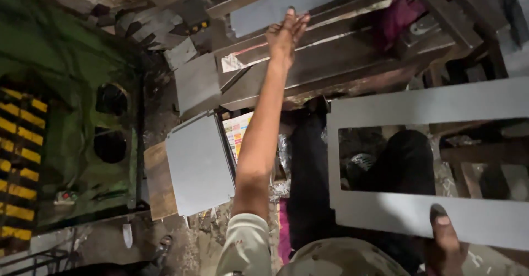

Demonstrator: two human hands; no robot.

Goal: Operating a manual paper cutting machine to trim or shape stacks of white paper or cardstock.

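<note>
Left hand (286, 32), fingers loosely curled, touches the grey sheet (292, 0) at the tabletop's (341, 61) far edge; right hand (445, 240) pinches the cut-out grey panel (424, 108)

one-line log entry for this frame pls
left hand: stretched forward, touching grey sheet on metal bench | right hand: gripping grey cut-out panel by its near edge | beside: stack of grey sheets
</note>
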